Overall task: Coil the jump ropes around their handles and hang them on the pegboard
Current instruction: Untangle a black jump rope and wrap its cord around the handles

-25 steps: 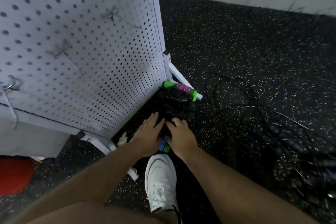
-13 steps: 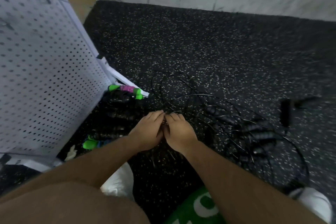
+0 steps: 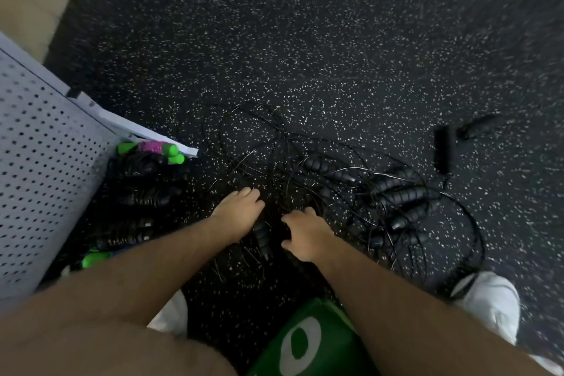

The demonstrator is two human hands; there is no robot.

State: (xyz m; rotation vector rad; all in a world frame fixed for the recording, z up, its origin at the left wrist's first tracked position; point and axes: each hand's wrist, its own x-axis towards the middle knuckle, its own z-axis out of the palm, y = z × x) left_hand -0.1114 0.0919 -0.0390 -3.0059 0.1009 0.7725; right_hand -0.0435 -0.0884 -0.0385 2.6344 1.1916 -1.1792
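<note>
Head view. Over tangled ropes (image 3: 288, 181) the left hand (image 3: 241, 212) grips a black jump-rope handle (image 3: 263, 238); the right hand (image 3: 305, 232) hovers spread-fingered.

Tangled black jump ropes (image 3: 399, 196) lie loose near the white pegboard (image 3: 45, 162).

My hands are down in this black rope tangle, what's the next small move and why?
Probably lift the black handle at the left hand clear: the cords ahead lie tangled together, and the open right hand could tease loops off.
</note>
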